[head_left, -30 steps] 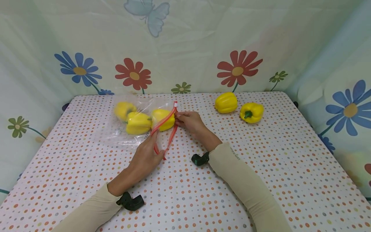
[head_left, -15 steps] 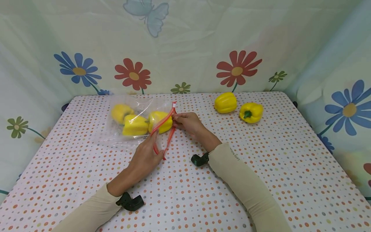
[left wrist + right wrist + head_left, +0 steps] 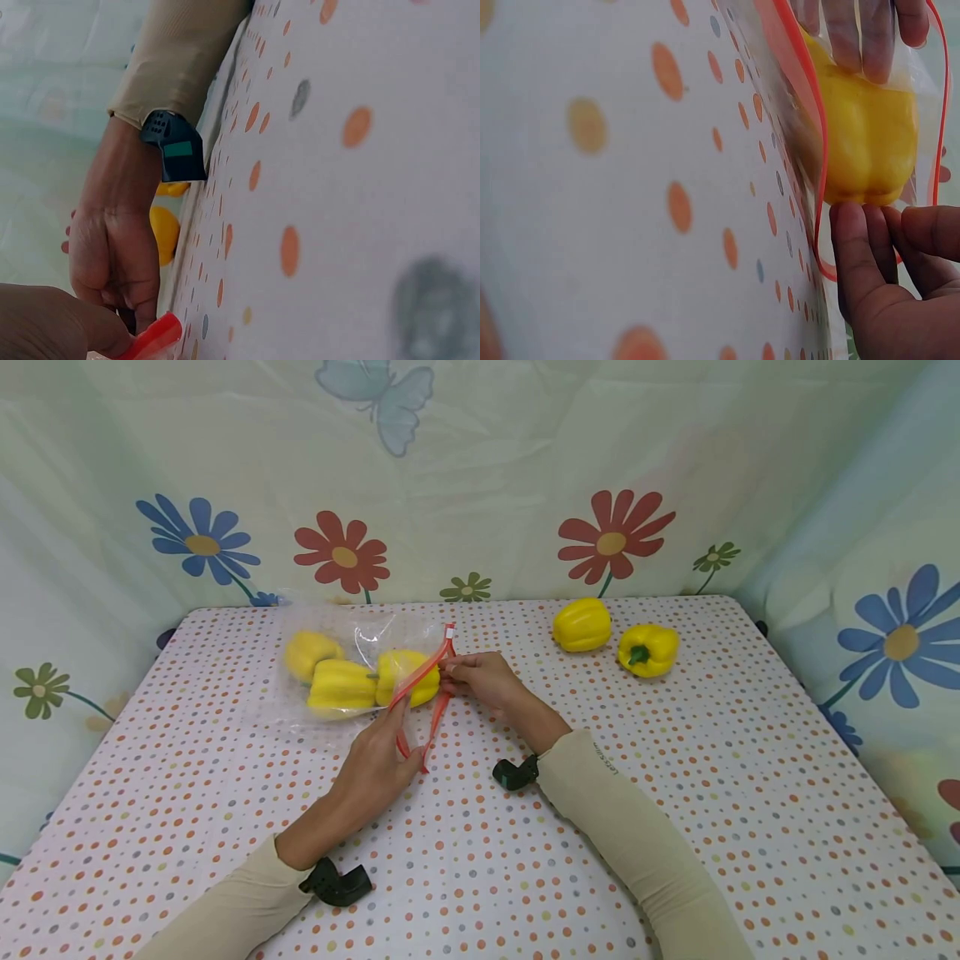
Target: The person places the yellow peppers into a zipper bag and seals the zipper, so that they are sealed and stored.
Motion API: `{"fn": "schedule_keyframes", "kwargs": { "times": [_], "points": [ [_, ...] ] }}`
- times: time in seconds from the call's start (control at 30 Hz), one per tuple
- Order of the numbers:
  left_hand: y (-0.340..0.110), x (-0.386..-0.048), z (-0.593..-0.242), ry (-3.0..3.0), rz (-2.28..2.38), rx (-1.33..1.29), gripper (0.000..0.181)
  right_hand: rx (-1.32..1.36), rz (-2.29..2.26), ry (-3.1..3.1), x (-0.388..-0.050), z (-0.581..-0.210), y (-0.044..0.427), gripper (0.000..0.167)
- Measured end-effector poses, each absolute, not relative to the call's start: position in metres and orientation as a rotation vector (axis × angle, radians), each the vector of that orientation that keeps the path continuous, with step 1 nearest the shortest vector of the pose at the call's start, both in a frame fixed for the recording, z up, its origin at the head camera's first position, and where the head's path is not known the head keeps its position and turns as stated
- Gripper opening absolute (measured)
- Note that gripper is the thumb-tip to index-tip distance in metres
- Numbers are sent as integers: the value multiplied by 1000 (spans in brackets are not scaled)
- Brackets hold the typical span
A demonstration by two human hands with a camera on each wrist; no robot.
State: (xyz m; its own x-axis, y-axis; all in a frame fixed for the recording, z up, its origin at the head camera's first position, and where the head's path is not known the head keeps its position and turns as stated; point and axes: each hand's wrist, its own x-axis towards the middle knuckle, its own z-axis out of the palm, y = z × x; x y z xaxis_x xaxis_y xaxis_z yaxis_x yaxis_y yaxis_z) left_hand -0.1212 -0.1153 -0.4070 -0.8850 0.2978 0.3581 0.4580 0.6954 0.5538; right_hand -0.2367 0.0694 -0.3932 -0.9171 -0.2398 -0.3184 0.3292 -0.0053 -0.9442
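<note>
The clear bag (image 3: 363,628) lies on its side, its red-edged mouth facing right. Inside it are three yellow peppers, the nearest (image 3: 405,675) just within the mouth. My left hand (image 3: 375,768) grips the near side of the mouth; in the left wrist view the hand (image 3: 56,322) pinches the red edge (image 3: 159,334). With extended fingers my right hand (image 3: 489,683) reaches into the mouth from the right. In the right wrist view its fingertips (image 3: 849,221) press on the end of the pepper (image 3: 870,142), and fingers of my left hand lie over the pepper's far end behind the film.
Two more yellow peppers, one (image 3: 582,625) behind and left of the other (image 3: 649,652), sit at the table's back right. The dotted cloth (image 3: 480,877) covers the table, and a flowered curtain (image 3: 487,468) hangs behind it.
The three peppers have slid left, deeper into the bag. My right hand has followed a little to the left, while my left hand has stayed nearly still.
</note>
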Motion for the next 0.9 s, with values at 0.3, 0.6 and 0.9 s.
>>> {"fn": "schedule_keyframes", "kwargs": {
  "times": [0.3, 0.6, 0.9],
  "points": [
    [-115, -121, -405, -2663, -970, -604, 81, 81, -1960, 1880, -237, -392, 68, 24],
    [-115, -121, -406, -2655, -961, -610, 80, 33, -1956, 1860, -236, -392, 66, 27],
    [-114, -121, -406, -2647, -959, -618, 80, -38, -1927, 1862, -235, -392, 66, 27]
  ]
}}
